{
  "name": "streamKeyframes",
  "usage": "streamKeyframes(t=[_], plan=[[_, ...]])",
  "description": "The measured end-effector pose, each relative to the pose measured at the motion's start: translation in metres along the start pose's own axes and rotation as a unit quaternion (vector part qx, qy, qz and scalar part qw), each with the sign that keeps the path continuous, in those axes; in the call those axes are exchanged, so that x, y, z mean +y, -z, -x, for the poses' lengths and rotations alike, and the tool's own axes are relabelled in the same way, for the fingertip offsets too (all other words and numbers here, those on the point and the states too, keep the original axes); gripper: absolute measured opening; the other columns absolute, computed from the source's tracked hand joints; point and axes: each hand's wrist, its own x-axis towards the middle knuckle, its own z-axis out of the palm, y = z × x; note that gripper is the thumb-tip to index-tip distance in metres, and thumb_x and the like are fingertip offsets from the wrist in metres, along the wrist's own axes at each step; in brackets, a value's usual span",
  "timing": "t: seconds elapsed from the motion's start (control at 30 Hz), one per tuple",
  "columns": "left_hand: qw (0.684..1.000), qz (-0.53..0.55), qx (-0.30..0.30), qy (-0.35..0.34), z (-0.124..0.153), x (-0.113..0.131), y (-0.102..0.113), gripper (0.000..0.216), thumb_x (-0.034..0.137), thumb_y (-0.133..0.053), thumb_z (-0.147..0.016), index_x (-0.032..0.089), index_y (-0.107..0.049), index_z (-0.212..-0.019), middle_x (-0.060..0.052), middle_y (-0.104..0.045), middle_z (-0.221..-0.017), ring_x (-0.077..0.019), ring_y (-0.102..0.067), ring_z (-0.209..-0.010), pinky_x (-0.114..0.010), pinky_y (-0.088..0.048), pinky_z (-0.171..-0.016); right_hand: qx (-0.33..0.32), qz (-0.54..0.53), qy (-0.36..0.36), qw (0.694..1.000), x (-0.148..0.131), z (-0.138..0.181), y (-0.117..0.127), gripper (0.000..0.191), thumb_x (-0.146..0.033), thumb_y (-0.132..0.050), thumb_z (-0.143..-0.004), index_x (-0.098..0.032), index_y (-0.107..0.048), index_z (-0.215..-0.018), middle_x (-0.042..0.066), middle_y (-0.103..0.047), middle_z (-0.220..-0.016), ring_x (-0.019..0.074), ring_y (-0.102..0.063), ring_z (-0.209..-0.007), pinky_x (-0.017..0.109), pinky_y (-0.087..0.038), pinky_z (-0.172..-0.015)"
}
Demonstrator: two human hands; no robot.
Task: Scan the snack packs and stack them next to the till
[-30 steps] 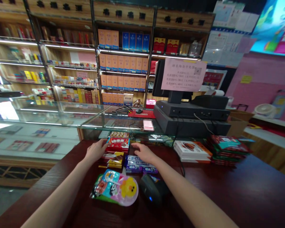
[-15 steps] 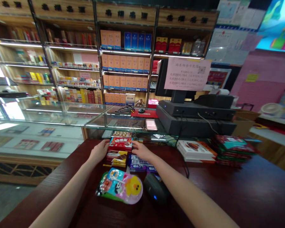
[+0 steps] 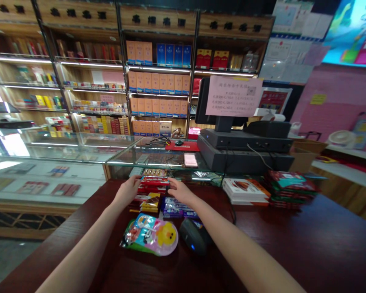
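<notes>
1. L hand & R hand: fingers curled on either end of red snack pack, gripping it.
2. Pack sits atop a stack at far edge of dark worktop, under glass counter.
3. Nearer: purple packs, duck pouch, scanner.

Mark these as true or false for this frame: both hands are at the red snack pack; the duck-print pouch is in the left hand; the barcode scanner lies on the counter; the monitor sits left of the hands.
1. Left hand and right hand flank the red snack pack: true.
2. Duck-print pouch is in the left hand: false, it lies on the counter.
3. Barcode scanner lies on the counter: true.
4. Monitor is left of the hands: false, right.
</notes>
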Motion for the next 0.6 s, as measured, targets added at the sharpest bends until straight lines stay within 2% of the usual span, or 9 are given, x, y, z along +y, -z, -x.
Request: streamKeyframes(t=[0.17,0.3,0.47,0.6], plan=[[0.997,0.072,0.023,0.012,0.011,0.019,0.006,0.041,0.036,-0.039,-0.095,0.022,-0.06,-0.127,-0.006,-0.075,-0.116,-0.0236,-0.071,-0.107,-0.031,-0.052,-0.089,0.054,0.024,-0.025,0.998,-0.005,0.014,0.016,0.067,-0.008,-0.059,-0.075,-0.025,-0.054,-0.14,0.007,-0.063,-0.14,0.0231,-0.057,-0.132,0.048,-0.04,-0.116],[0.989,0.135,0.051,-0.005,0.021,0.037,0.004,0.037,0.035,-0.042,-0.093,0.022,-0.062,-0.122,-0.004,-0.076,-0.115,-0.022,-0.069,-0.11,-0.03,-0.051,-0.095,0.082,0.008,-0.013,0.997,-0.006,0.032,0.032,0.066,-0.01,-0.058,-0.078,-0.025,-0.052,-0.142,0.01,-0.057,-0.146,0.0233,-0.056,-0.132,0.047,-0.042,-0.114],[0.978,0.206,0.031,-0.03,0.029,0.059,-0.006,0.036,0.034,-0.043,-0.092,0.023,-0.06,-0.122,-0.003,-0.074,-0.12,-0.0212,-0.069,-0.112,-0.032,-0.052,-0.098,0.107,0.016,0.007,0.994,-0.007,0.06,0.053,0.064,-0.012,-0.057,-0.079,-0.027,-0.053,-0.141,0.008,-0.057,-0.146,0.023,-0.056,-0.133,0.048,-0.041,-0.115],[0.965,0.248,0.039,-0.074,0.03,0.073,-0.02,0.033,0.032,-0.047,-0.089,0.022,-0.06,-0.118,-0.005,-0.074,-0.121,-0.0214,-0.066,-0.117,-0.034,-0.049,-0.103,0.13,0.027,0.02,0.991,-0.006,0.081,0.069,0.062,-0.012,-0.056,-0.078,-0.025,-0.055,-0.139,0.008,-0.059,-0.144,0.0228,-0.057,-0.132,0.046,-0.042,-0.115]])
